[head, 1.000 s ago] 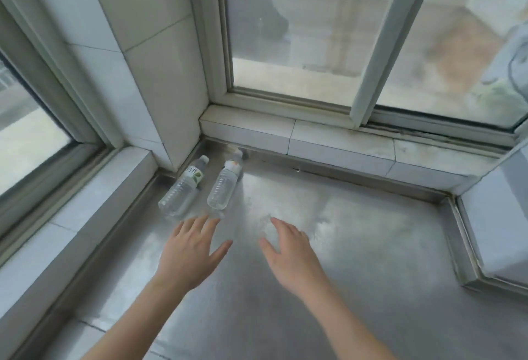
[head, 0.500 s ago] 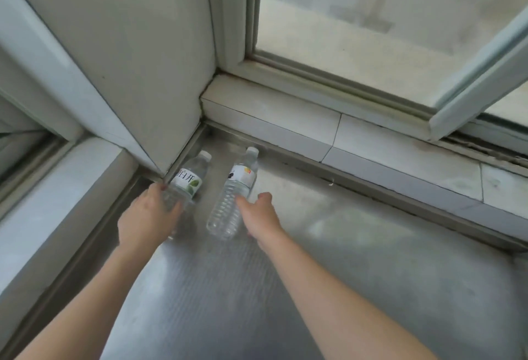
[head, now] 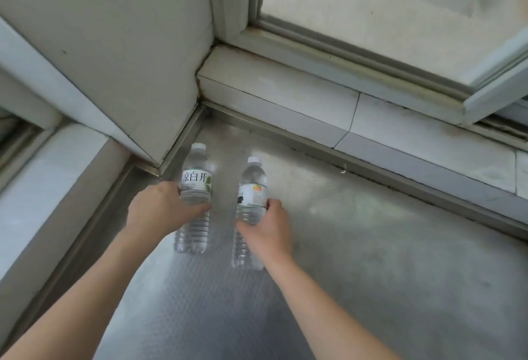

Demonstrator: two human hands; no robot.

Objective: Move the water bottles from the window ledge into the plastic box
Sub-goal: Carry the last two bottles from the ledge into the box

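Two clear water bottles are on the metal window ledge [head: 371, 259], near its back left corner. The left bottle [head: 195, 179] has a white label with green leaf and a white cap; my left hand [head: 160, 211] is wrapped around its middle. The right bottle [head: 253, 185] has a white label with an orange mark; my right hand [head: 265, 231] grips its lower half. Both bottles point caps away from me and look raised at the cap end. No plastic box is in view.
A tiled pillar [head: 114, 59] rises just left of the bottles. A low tiled step [head: 285, 102] and the window frame [head: 357, 54] run along the back. A second tiled sill [head: 43, 188] lies on the left.
Both hands reached forward from open above the ledge and closed on the bottles. The bottles have turned from slanted to nearly parallel, caps pointing away, and the view has moved closer.
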